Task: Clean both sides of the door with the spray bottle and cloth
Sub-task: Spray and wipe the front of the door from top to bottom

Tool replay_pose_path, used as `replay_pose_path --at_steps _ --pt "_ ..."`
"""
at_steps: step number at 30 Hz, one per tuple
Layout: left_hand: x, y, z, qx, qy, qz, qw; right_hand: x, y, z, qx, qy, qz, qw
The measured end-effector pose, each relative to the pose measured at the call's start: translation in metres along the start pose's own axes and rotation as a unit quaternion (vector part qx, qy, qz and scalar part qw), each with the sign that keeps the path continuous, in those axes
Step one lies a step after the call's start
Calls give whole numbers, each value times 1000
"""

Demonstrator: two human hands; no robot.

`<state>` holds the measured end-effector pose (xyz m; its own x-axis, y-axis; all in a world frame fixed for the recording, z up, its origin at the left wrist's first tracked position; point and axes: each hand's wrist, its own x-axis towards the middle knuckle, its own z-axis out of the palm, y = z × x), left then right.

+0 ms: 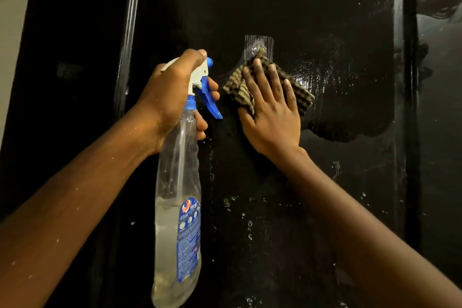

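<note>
Mid-wipe: right hand (271,112), fingers (261,77) spread, is pressing the striped brown cloth (236,84) under the black door (325,20)'s clear hook (259,45). The left hand (172,92) is clamping the clear spray bottle (178,182); droplets (250,222) below the hook are probably needing wiping next.

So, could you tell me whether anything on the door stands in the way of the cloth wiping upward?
Yes: a clear stick-on hook sits on the door just above the cloth, whose top edge reaches it under the right hand. The left hand holds the spray bottle aside.

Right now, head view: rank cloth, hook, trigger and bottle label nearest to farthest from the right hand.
1. Checked cloth, under the right hand.
2. Clear adhesive hook, at the fingertips.
3. Blue trigger, left.
4. Bottle label, lower left.
</note>
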<state>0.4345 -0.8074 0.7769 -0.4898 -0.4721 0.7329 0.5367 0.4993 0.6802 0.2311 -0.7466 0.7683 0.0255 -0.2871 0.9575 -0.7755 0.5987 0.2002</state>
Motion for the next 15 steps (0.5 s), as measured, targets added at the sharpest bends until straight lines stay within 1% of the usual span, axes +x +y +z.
replay_pose_path --at_steps 2,3,4,5,7,9,10,11,12,13,14,15 --pt "-1 -1 1 -3 3 2 1000 -8 21 -4 -19 -18 -120 992" --pt "-2 -2 1 -3 3 2 1000 -10 34 -7 -29 -24 -162 986" --pt "-3 -3 1 -6 3 2 1000 -11 46 -10 -34 -25 -168 985" --pt "-3 -4 2 -9 3 1 1000 -10 55 -12 -34 -16 -137 990" --pt "-5 -7 3 -11 4 0 1000 -6 63 -15 -15 23 5 1000" --pt "-7 -11 5 -8 3 -1 1000 2 54 -13 4 53 140 989" --pt "-7 -14 6 -8 2 -2 1000 5 45 -11 7 56 173 983" --pt "-7 -16 7 -9 1 -4 1000 4 36 -9 4 53 177 983" --pt "-7 -18 9 -9 1 -6 1000 1 29 -6 -3 45 149 988" --pt "-7 -20 10 -9 1 -9 1000 -6 25 -5 -12 33 90 995" --pt "-7 -22 13 -10 1 -11 1000 -16 27 -5 -25 19 9 999" --pt "-6 -24 15 -10 0 -13 1000 -25 34 -6 -39 5 -81 996"
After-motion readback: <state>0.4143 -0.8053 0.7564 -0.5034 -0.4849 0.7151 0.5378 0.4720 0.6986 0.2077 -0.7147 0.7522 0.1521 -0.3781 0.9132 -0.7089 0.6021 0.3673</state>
